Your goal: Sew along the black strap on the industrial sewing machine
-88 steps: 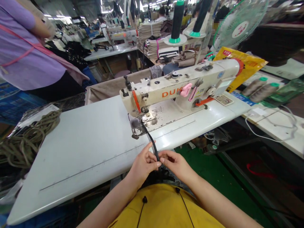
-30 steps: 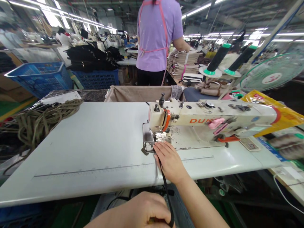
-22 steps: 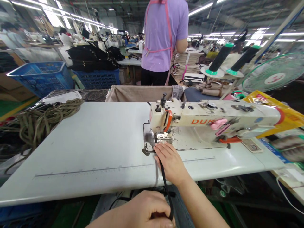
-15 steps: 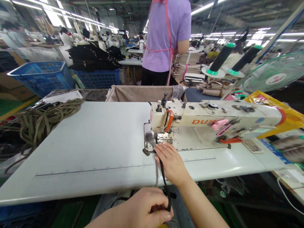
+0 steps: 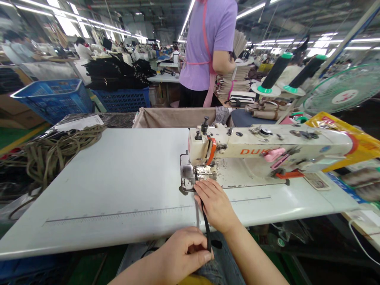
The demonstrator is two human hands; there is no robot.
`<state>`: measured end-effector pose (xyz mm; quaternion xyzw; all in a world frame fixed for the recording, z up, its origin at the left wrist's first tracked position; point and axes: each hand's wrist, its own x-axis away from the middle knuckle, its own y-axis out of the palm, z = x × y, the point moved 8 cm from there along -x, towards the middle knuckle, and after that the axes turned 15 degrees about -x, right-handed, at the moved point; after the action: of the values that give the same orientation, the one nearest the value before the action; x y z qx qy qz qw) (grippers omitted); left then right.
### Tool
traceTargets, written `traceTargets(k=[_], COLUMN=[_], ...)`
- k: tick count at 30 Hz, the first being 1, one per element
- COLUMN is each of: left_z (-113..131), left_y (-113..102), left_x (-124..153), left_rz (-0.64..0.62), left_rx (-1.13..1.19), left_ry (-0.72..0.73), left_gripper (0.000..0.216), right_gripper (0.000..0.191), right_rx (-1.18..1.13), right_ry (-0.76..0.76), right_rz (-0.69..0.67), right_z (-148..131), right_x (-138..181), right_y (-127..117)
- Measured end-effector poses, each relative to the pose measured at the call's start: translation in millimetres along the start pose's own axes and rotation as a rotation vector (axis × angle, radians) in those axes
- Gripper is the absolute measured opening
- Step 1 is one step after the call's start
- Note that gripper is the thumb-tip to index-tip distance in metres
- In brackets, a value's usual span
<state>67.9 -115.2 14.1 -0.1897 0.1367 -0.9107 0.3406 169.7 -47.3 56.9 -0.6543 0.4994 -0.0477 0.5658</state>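
Bare left hand, bare right hand, blue denim, yellow hem

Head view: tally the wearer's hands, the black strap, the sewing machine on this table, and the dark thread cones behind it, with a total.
Hands: 2, left hand and right hand
Black strap: 1
Sewing machine: 1
Dark thread cones: 2
Total: 6

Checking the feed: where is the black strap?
Head view, centre: the black strap runs from the left hand, under the right hand, to the sewing machine.
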Motion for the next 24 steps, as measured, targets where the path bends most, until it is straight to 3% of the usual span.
traceTargets(k=[10,15,20,24], left_z=[4,-5,-19,-19], left_y=[1,8,9,9], left_x=[2,-4,-18,-23], left_rz=[-0.008,0.025,0.120,0.093], left_rx=[0.000,0.045,0.077,0.154], left_ry=[0.114,0.209,0.164,0.141], left_gripper=[0.032,0.034,0.028,0.015], right_gripper=[0.034,0.034,0.036,0.039], right_rx=[0.007,0.053,0.095,0.101], right_ry=[-0.022,-0.053,-0.109,-0.142], right_rz=[-0.006,-0.019,-0.010,-0.012], right_z=[0,1,2,4], right_x=[0,0,0,1], right_y=[0,2,3,3])
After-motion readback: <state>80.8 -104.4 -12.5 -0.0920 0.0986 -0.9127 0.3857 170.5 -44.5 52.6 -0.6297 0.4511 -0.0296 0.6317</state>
